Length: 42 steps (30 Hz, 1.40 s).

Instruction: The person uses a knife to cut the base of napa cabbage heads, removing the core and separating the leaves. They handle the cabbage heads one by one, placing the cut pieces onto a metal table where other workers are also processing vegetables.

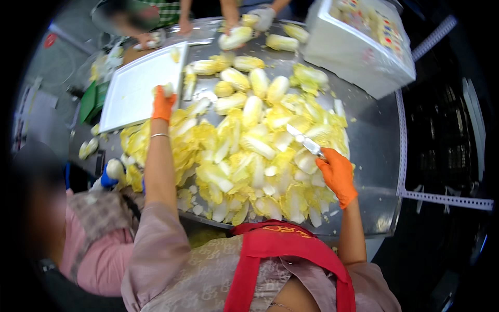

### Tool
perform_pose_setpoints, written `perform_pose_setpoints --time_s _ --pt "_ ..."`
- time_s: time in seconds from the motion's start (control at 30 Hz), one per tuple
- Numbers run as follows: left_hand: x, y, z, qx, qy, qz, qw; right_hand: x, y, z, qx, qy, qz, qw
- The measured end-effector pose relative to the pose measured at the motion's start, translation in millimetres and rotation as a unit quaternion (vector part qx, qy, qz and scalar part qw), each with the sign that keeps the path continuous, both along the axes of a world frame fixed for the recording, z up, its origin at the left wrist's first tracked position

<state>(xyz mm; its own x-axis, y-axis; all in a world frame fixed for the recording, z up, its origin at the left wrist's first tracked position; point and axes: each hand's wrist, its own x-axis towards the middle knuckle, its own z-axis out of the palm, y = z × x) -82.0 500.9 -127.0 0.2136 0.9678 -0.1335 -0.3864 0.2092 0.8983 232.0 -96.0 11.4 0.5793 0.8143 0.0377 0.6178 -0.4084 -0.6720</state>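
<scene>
My left hand (163, 103), in an orange glove, reaches out over the right side of a white foam tray (130, 87) with a small napa cabbage heart (168, 89) in its fingers. Another pale yellow piece (175, 54) lies near the tray's far corner. My right hand (338, 175), also gloved in orange, grips a knife (308, 143) by its handle, the blade pointing up and left over loose cabbage leaves (257, 167). Beyond the leaves, several trimmed napa cabbages (259, 82) lie together on the metal table (374, 156).
A large white foam box (351, 50) with packed goods stands at the back right. Across the table, people's hands (236, 37) handle cabbages. At my left, a person in pink holds a cabbage (115, 169) in a blue glove. A green container (93, 102) sits left of the tray.
</scene>
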Motion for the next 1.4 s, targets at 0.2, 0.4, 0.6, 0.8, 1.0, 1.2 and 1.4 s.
perform_pose_setpoints --time_s 0.2,0.4,0.6,0.8,1.0,1.2,1.4 --pt "140.7 -139.6 54.9 0.303 0.347 0.016 0.887 -1.5 27.8 -9.4 -0.081 -0.003 -0.067 0.994" --pt "201.8 -364.3 88.3 0.469 0.388 -0.118 0.784 -17.6 52.9 9.1 -0.097 -0.017 -0.008 0.995" --pt "189.9 -277.4 31.1 0.298 0.490 -0.080 0.815 1.6 4.7 29.3 -0.090 0.138 0.083 0.983" --pt "226.2 -257.9 51.9 0.319 0.707 -0.279 0.566 -1.4 5.3 -2.8 0.065 0.370 -0.041 0.926" --pt "189.8 -267.5 44.2 0.476 0.638 -0.269 0.543 -26.7 18.9 20.5 0.110 0.484 -0.124 0.859" --pt "149.4 -324.4 136.1 0.678 0.401 -0.259 0.559 -31.7 1.4 4.1 0.163 0.499 -0.063 0.849" --pt "127.1 -412.2 199.0 0.749 0.360 -0.111 0.544 -46.7 4.4 -2.6 0.185 0.562 0.004 0.806"
